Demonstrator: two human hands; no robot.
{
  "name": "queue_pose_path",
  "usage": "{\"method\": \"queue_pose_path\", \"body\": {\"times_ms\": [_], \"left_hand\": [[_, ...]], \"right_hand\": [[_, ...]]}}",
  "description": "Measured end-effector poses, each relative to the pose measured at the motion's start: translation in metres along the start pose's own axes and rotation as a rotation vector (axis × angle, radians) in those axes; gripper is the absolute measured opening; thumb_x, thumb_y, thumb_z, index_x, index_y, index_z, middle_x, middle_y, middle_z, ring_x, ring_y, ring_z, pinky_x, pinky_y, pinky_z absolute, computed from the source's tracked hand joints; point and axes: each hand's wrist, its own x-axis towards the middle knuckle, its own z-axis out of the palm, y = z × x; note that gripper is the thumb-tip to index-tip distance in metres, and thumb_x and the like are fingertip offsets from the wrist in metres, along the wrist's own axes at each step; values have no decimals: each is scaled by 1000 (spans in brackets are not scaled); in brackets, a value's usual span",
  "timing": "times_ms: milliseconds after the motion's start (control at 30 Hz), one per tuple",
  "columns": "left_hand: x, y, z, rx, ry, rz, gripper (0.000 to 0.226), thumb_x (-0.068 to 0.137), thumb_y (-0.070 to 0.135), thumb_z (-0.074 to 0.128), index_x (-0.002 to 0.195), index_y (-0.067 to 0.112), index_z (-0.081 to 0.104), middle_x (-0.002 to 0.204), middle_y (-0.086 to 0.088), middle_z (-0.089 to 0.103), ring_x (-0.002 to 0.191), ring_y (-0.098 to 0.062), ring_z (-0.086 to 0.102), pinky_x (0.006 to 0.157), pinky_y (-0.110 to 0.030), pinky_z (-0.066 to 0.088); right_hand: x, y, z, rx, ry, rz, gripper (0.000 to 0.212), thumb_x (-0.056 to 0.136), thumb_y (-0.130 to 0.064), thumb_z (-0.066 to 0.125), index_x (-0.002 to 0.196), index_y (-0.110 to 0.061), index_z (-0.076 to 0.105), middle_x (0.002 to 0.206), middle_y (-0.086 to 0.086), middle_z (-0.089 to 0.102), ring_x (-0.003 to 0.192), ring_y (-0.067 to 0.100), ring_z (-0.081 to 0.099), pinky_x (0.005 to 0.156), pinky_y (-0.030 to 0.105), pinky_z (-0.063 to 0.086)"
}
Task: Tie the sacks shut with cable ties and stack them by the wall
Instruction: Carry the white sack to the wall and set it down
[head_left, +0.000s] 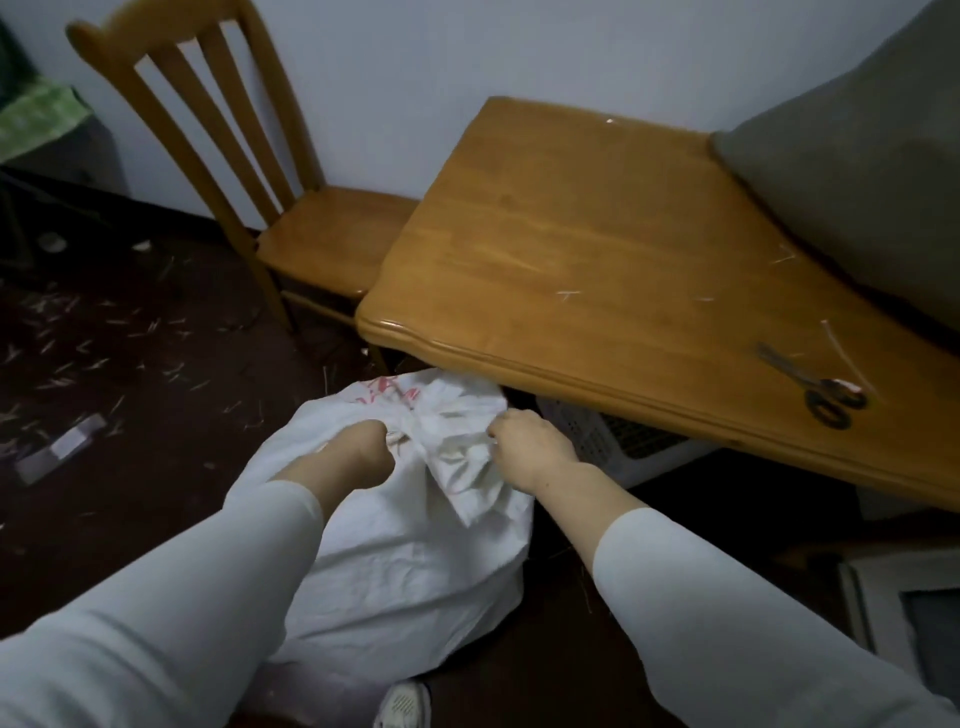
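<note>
Sack (415, 561), one; left hand (358, 451), right hand (530, 447)

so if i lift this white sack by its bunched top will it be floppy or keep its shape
Probably floppy: the white sack looks like thin creased fabric, crumpling where the left hand and right hand grip its gathered top. It bulges full, so it is likely heavy and apt to sag when lifted. It sits broad, so rolling seems unlikely.
</note>
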Motion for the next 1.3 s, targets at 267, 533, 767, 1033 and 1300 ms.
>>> {"method": "queue_pose_path", "body": {"times_ms": [267,533,767,1033,1300], "left_hand": [[75,-62,13,-62,-109,-5,43,91,19,52,130,2,48,138,-14,49,126,-29,47,103,-31,38],[123,-87,25,-38,-84,5,105,75,48,71,150,19,4,156,-15,3,145,-33,1,116,-44,19],[155,-104,40,39,-182,26,130,62,58,77,149,24,-14,156,-13,-21,144,-35,-19,119,-50,8],[177,-117,46,106,-249,26,137,58,52,82,147,26,-19,157,-14,-9,145,-38,2,115,-54,21],[143,-91,72,289,-318,142,72,83,46,63,140,17,31,130,-15,47,119,-32,50,99,-40,42]], "right_hand": [[83,-71,30,122,15,-93,43,101,-31,33,134,-7,45,152,5,29,140,21,27,109,31,28],[153,-70,72,-113,-102,-31,61,94,-42,46,143,-9,31,155,7,21,146,23,10,118,37,9],[173,-67,98,-194,-97,-68,69,93,-38,50,147,-9,19,157,7,16,146,21,6,118,39,1],[182,-67,109,-198,-152,73,51,93,-29,49,139,-14,31,134,9,48,130,29,37,111,62,10],[124,-41,110,-110,-221,-6,40,96,-32,45,124,-4,43,124,16,53,114,33,51,90,37,42]]}}
